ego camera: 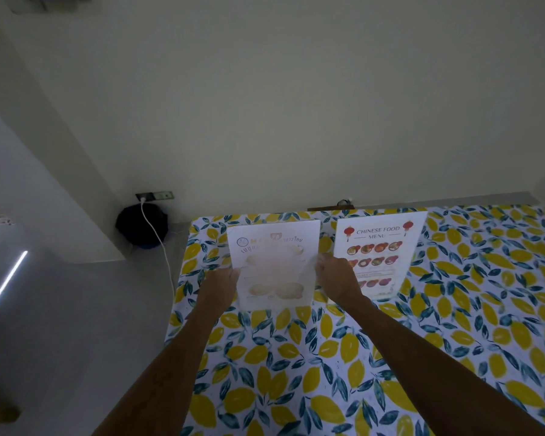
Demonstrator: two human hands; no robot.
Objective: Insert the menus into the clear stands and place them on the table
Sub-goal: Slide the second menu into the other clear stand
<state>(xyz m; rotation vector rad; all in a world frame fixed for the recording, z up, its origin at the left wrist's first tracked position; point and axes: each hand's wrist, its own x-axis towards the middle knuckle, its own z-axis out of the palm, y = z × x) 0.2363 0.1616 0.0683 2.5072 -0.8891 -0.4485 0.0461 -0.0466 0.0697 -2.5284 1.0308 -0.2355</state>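
Head view: Thai menu point(276, 265) between left hand point(222, 283) and right hand point(337, 278), each grip pinching an edge.

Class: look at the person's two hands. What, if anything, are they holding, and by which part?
Both hands hold the pale Thai-script menu in its clear stand: left hand on its left edge, right hand on its right edge, about mid-height.

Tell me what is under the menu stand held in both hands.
Under the held stand lies the lemon-print tablecloth, visible around its edges. The left hand and right hand grip its sides. The patch directly beneath it, and whether its base touches the cloth, cannot be seen.
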